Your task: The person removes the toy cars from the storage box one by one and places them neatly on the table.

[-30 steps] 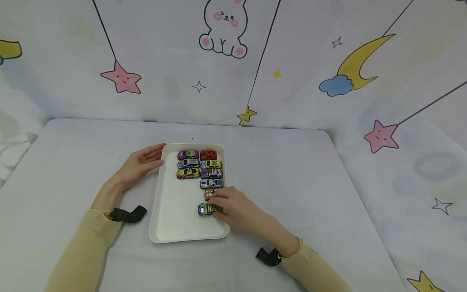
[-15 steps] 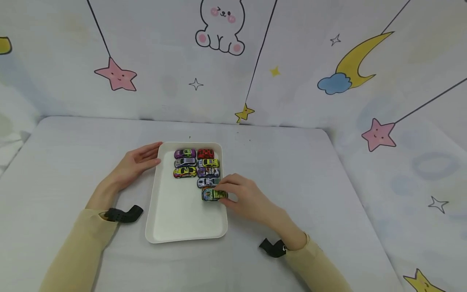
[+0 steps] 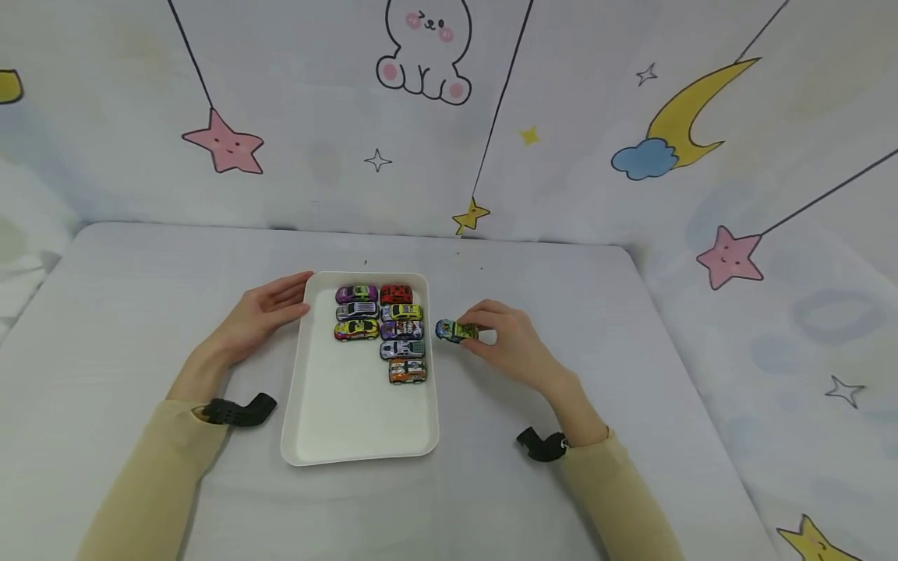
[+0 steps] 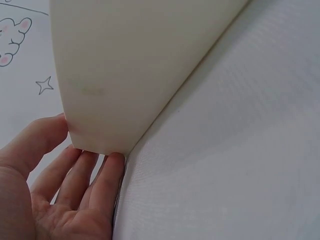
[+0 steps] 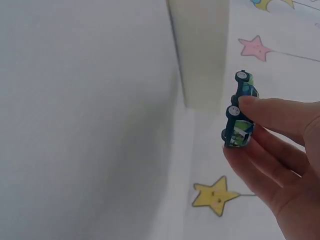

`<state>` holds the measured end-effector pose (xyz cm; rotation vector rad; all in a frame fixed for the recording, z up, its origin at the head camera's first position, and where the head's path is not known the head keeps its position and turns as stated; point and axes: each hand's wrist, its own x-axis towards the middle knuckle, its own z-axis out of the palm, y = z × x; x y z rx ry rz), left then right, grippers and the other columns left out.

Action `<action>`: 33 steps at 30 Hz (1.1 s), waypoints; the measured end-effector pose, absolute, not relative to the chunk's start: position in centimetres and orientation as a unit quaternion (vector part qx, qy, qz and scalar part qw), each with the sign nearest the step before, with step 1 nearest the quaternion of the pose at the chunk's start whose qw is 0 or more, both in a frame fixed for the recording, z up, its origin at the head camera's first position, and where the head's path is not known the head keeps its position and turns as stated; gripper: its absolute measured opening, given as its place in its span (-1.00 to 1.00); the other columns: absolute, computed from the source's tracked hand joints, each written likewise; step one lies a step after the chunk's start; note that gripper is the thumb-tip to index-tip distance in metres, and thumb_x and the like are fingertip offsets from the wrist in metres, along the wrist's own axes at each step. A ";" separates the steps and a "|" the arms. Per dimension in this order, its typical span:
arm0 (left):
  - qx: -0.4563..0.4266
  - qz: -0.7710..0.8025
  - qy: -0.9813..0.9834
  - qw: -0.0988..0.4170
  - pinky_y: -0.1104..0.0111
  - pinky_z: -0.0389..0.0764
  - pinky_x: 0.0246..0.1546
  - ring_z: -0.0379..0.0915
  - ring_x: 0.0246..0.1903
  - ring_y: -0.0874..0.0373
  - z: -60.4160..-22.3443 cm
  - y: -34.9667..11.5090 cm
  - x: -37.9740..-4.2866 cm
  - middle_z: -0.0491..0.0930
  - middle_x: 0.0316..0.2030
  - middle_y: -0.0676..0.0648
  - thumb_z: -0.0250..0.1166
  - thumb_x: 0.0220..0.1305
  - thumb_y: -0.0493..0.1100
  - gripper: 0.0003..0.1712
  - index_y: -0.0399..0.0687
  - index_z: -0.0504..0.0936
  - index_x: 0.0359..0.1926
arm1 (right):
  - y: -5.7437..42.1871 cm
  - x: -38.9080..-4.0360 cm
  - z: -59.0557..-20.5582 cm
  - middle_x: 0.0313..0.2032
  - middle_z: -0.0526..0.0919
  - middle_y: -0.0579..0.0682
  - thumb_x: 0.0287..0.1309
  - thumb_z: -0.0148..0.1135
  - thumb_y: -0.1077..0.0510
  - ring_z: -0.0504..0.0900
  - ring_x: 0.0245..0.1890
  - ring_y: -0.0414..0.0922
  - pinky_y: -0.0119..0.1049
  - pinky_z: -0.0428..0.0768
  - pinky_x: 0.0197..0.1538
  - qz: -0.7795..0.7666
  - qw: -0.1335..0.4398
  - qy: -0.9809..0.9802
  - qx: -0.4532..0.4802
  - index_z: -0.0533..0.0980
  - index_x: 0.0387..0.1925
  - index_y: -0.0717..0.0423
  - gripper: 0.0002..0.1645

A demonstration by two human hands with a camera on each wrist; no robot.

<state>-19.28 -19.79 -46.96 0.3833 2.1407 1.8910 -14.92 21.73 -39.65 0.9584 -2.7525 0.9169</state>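
Observation:
Between the thumb and fingers of my right hand (image 3: 515,343) is a small green-and-blue toy car (image 3: 447,329), just right of the white tray (image 3: 347,421). The right wrist view shows the toy car (image 5: 241,131) raised off the table, its wheels visible. My left hand (image 3: 245,323) touches the tray's far left side; in the left wrist view its thumb and extended fingertips (image 4: 116,160) meet the tray wall (image 4: 115,100). Inside the tray, toy cars stand in two columns: a purple one (image 3: 356,294) heads the left, a red one (image 3: 396,294) the right, an orange one (image 3: 408,372) ends the right.
The tray lies on a white-covered table (image 3: 561,327). Behind it rises a white backdrop (image 3: 316,187) printed with a bear, stars and a moon. Black bands (image 3: 242,411) sit at both wrists, over beige sleeves.
My right hand has picked up the green toy car from the tray's lower right and carried it up and out past the right rim, uncovering the orange car. My left hand stays at the tray.

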 end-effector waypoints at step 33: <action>0.130 0.637 0.748 0.131 0.65 0.44 0.15 0.27 0.41 -0.02 -47.1 -19.8 -19.2 0.20 0.47 -0.28 0.28 0.41 -0.10 -0.23 -0.08 0.18 0.53 | 26.5 -21.3 -43.4 -0.02 0.69 0.15 0.12 0.39 0.40 0.68 -0.03 0.06 -0.09 0.66 0.09 0.311 -0.016 -0.910 0.274 0.63 0.03 0.26 -0.60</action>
